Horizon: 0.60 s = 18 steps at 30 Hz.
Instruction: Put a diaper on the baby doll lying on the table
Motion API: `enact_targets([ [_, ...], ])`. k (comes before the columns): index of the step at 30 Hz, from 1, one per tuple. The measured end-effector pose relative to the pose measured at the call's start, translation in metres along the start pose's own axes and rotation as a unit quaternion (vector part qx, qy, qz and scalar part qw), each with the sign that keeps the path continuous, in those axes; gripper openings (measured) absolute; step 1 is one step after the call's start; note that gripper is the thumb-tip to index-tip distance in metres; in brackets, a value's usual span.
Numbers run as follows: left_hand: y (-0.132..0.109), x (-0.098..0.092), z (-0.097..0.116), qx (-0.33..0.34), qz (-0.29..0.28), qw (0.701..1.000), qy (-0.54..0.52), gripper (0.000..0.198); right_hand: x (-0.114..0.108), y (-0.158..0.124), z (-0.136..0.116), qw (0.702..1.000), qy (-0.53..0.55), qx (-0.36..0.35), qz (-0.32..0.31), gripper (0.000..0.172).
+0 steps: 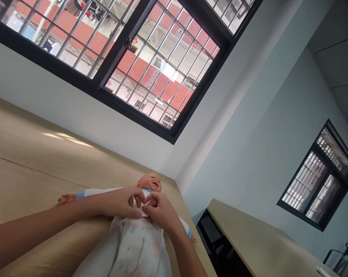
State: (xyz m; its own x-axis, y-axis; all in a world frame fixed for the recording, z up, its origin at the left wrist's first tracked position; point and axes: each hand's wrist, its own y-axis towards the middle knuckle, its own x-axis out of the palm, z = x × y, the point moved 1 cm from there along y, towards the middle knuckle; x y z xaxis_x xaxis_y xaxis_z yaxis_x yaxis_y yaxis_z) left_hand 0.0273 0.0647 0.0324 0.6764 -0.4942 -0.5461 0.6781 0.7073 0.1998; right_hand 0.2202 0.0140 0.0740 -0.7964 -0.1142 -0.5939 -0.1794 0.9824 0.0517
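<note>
A baby doll (150, 182) lies on its back on a pale wooden table, with its head toward the far edge and its arms spread. It wears a white cloth garment (133, 246) with blue-trimmed cuffs and neckline, and the lower part is marked with faint coloured stains. At the doll's chest, my left hand (123, 202) pinches the garment's edge between its fingers. My right hand (159, 210) pinches the cloth just beside it, its fingertips close to those of my left hand. The view is strongly tilted.
The pale wooden table (32, 181) runs under the doll and meets a white wall. Above is a large black-framed barred window (162, 69) facing a red-and-white building. A second wooden desk (248, 238) and another barred window (315, 181) stand to the right.
</note>
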Motion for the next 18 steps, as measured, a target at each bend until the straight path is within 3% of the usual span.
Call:
enact_targets([
  [3, -0.004, 0.002, 0.004, -0.014, 0.008, 0.997, 0.076, 0.05, -0.003, -0.001, -0.001, 1.0, -0.003, -0.007, -0.007, 0.012],
  [9, -0.002, 0.004, -0.005, -0.01, 0.0, 0.998, 0.069, 0.048, -0.004, 0.002, 0.006, 1.0, -0.028, 0.008, 0.0, 0.018],
  [14, 0.002, 0.008, -0.008, 0.027, 0.022, 0.996, 0.076, 0.029, -0.01, 0.001, 0.01, 0.998, -0.067, 0.011, -0.017, 0.014],
  [18, 0.001, 0.015, -0.008, 0.117, 0.03, 0.989, 0.087, 0.017, -0.017, 0.003, 0.016, 0.997, -0.058, -0.001, -0.056, 0.015],
])
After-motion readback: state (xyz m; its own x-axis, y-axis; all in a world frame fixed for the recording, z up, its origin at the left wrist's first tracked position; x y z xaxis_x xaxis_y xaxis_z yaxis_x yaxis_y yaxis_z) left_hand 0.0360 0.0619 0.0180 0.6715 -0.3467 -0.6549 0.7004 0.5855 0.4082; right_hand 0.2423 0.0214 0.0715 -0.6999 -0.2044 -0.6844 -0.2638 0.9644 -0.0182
